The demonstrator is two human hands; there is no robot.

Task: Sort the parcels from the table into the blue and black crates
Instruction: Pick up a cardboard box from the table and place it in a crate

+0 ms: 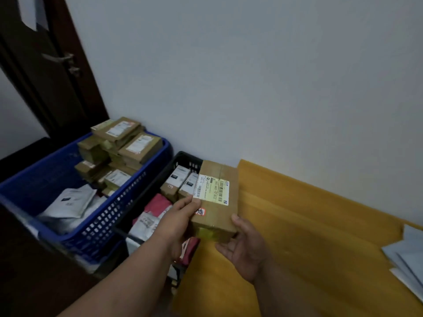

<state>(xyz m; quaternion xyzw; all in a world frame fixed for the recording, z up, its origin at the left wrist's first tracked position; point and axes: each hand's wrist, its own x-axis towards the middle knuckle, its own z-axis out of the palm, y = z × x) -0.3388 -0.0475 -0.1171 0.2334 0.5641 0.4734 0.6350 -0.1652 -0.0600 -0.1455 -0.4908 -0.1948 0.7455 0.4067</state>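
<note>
A brown cardboard parcel [219, 209] with a white barcode label and a small red sticker hangs over the gap between the yellow wooden table [309, 236] and the black crate [183, 157]. My left hand [178, 223] grips its left side, thumb on top. From below and the right, my right hand [245, 248] cups its near end. The black crate holds small boxes and red and grey mailer bags. The blue crate [107, 216] to its left is stacked with cardboard boxes at the back and white mailer bags in front.
A few grey envelopes [407, 259] lie on the table's right edge. A white wall runs behind the table and crates. A dark wooden door [52, 65] with a metal handle stands at the far left.
</note>
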